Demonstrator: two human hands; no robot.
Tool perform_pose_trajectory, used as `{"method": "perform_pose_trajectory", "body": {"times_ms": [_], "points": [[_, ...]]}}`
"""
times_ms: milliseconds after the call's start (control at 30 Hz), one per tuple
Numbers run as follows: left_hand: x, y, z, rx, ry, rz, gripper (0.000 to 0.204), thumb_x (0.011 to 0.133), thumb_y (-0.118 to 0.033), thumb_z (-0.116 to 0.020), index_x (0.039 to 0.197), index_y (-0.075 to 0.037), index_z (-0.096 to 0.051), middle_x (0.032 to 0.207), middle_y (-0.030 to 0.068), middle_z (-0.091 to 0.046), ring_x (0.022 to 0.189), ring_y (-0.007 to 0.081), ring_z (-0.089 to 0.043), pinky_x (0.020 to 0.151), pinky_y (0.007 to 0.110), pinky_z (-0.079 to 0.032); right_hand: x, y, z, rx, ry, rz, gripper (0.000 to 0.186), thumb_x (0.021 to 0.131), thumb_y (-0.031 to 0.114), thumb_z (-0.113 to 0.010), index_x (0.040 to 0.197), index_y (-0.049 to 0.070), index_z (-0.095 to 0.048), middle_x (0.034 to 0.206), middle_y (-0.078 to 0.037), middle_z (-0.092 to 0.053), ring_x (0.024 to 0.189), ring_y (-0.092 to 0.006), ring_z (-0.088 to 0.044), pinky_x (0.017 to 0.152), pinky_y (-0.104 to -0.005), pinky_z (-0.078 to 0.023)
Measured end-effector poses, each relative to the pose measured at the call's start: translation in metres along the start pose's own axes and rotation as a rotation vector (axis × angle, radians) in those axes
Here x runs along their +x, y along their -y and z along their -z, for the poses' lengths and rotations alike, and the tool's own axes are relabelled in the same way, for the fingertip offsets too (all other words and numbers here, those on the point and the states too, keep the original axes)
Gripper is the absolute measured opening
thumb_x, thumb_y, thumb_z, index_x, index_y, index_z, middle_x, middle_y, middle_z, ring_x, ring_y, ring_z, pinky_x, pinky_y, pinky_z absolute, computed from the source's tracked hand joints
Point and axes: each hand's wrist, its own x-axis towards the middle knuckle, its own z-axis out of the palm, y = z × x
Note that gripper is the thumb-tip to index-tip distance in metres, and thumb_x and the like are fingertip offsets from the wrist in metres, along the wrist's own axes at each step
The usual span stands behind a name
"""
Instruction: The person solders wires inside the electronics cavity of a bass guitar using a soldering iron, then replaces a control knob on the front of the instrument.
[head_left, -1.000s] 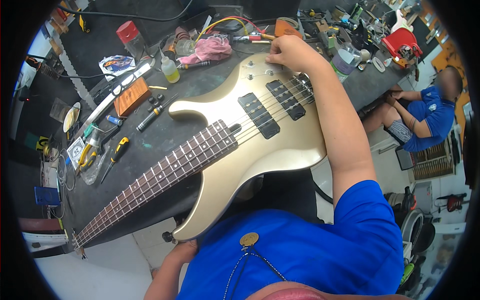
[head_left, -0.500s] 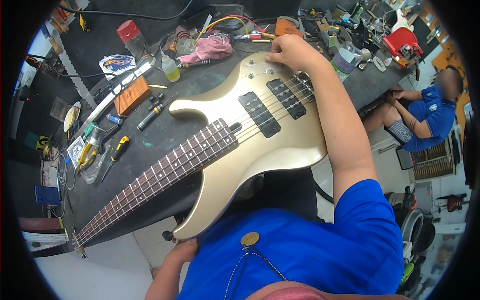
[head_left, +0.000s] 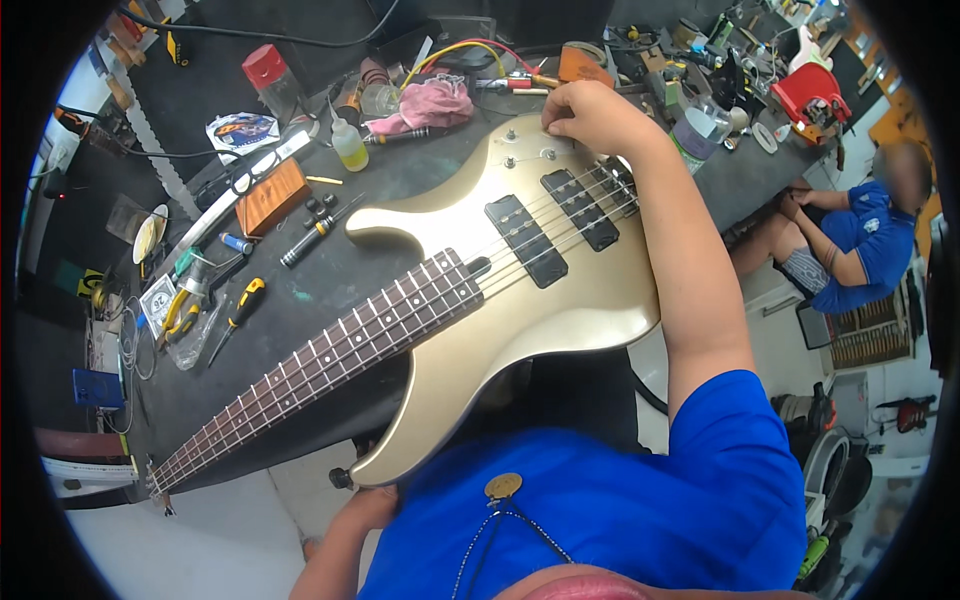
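A gold bass guitar (head_left: 450, 350) lies slantwise across the front of a dark workbench. Its dark fretted neck (head_left: 330, 357) runs to the lower left, and the body overhangs the bench edge toward me. My right hand (head_left: 597, 118) is closed at the body's far edge, beside the metal control posts (head_left: 511, 162), with fingers curled over the rim and thumb bent in. The right forearm passes over the bridge end and partly covers it. My left hand (head_left: 374, 507) is at the body's near horn, by a black strap button (head_left: 340, 478); its fingers are hidden beneath the bass.
Left of the bass lie a yellow-black screwdriver (head_left: 238, 318), a grey driver (head_left: 315, 236), a wooden block (head_left: 273, 198) and pliers (head_left: 183, 318). Behind are a dropper bottle (head_left: 349, 146) and pink cloth (head_left: 436, 104). A person in blue (head_left: 865, 235) sits at right.
The whole view has shifted slightly, so the bench and bass appear a little lower and farther right. Both hands keep nearly the same places on the bass.
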Motion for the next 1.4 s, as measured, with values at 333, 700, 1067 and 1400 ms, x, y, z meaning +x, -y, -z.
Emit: {"method": "perform_pose_trajectory", "body": {"times_ms": [333, 700, 1067, 1400], "points": [[-0.004, -0.011, 0.001, 0.467, -0.018, 0.007, 0.068, 0.113, -0.048, -0.011, 0.166, -0.006, -0.015, 0.174, 0.0217, -0.006, 0.161, 0.0358, -0.003, 0.132, 0.042, -0.008, 0.0, -0.004, 0.004, -0.008, -0.049, 0.107, 0.015, 0.086, 0.008, -0.072, 0.098, 0.001, -0.077, 0.092, -0.013, -0.077, 0.087, -0.0223, -0.073, 0.082, -0.0347, -0.057], [-0.015, -0.035, 0.004, 0.35, 0.029, 0.098, 0.065, 0.112, -0.047, -0.01, 0.167, -0.013, -0.016, 0.174, 0.023, -0.005, 0.161, 0.0361, -0.003, 0.132, 0.041, -0.009, 0.001, 0.0, 0.0, -0.088, -0.097, 0.014, 0.018, 0.086, 0.018, -0.076, 0.089, 0.0, -0.074, 0.082, -0.013, -0.074, 0.079, -0.0245, -0.071, 0.077, -0.0358, -0.055], [-0.028, -0.057, 0.007, 0.453, 0.039, 0.058, 0.066, 0.112, -0.05, -0.011, 0.167, -0.015, -0.014, 0.174, 0.0237, -0.002, 0.161, 0.0372, -0.001, 0.132, 0.041, -0.008, 0.004, -0.005, -0.003, -0.041, -0.067, 0.013, 0.019, 0.084, 0.017, -0.074, 0.096, 0.002, -0.076, 0.089, -0.014, -0.076, 0.085, -0.0253, -0.073, 0.08, -0.0376, -0.056], [-0.022, -0.05, 0.005, 0.317, 0.001, 0.104, 0.076, 0.11, -0.06, -0.014, 0.168, -0.011, -0.007, 0.175, 0.0212, 0.002, 0.162, 0.0335, 0.003, 0.132, 0.039, -0.006, 0.006, -0.004, -0.002, -0.064, -0.048, -0.022, 0.026, 0.086, 0.023, -0.075, 0.104, 0.004, -0.078, 0.095, -0.015, -0.077, 0.09, -0.0276, -0.075, 0.083, -0.0398, -0.057]]}}
